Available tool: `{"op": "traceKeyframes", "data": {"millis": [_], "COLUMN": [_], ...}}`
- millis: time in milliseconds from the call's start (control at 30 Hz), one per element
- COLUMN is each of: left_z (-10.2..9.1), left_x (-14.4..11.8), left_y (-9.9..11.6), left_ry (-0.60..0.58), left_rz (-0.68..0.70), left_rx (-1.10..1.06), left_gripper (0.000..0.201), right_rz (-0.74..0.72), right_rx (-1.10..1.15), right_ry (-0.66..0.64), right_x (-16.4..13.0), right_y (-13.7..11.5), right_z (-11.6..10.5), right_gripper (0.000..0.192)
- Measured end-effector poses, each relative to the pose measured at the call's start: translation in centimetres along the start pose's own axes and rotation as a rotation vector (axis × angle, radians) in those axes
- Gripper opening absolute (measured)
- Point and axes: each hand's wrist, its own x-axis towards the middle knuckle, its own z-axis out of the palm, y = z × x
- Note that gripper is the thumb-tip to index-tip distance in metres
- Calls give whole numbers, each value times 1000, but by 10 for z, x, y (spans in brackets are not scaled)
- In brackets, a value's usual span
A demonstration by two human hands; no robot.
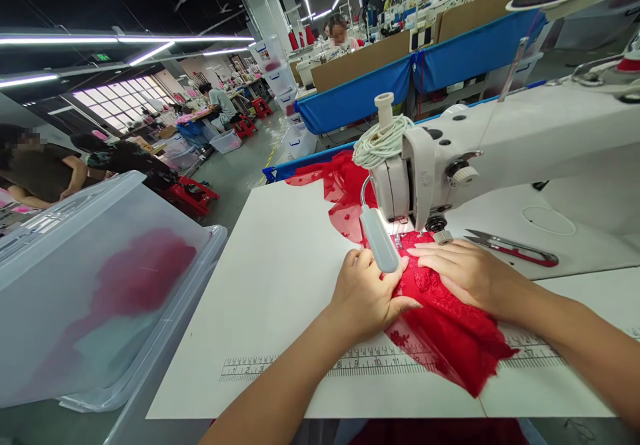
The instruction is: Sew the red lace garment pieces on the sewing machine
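Note:
Red lace fabric [425, 285] lies under the needle end of a white sewing machine [500, 132], with a sheer flowered part bunched behind it. My left hand [363, 295] rests at the fabric's left edge, thumb and index finger apart; its other fingers are bent and partly hidden. Lying flat on the lace is my right hand [465, 272], fingers stretched toward the presser foot [399, 240]. A small grey lamp [380, 238] on a bent neck hangs over my left fingertips and hides part of them. The fabric's near end spreads across the printed ruler [377, 363].
Red-handled thread snips [520, 248] lie on the machine bed to the right. A coil of pale cord [383, 140] sits on the machine head. At left stands a translucent plastic bin [100, 285] with red cloth inside. Other people sit at stations farther back.

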Motion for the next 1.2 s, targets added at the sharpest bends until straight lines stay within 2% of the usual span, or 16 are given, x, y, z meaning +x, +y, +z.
{"op": "traceKeyframes", "data": {"millis": [167,233,333,467,600,700,833,1033,1200], "left_z": [1,0,-2,-8,-14,-16,-16,-14,-15], "left_x": [7,10,12,10,10,10,7,-1,-4], "left_y": [-4,-5,-5,-1,7,12,15,17,18], "left_ry": [60,31,-49,-78,-71,-53,-105,-40,-61], "left_rz": [40,119,193,128,69,82,83,78,79], "left_rx": [-58,-110,-182,-199,-199,-192,-150,-66,-37], "left_gripper": [86,89,77,64,63,68,67,62,62], "right_rz": [1,17,11,-34,-5,-4,23,33,44], "right_rx": [17,27,78,159,138,118,91,60,62], "right_ry": [-19,-15,17,-5,2,31,71,60,52], "right_x": [2,-1,-7,-13,-15,-17,-18,-19,-19], "right_y": [0,-1,-5,-9,-9,-7,-7,-8,-8], "right_z": [-2,-2,0,2,6,7,5,5,5], "right_gripper": [38,43,43,41,40,41,44,46,46]}}
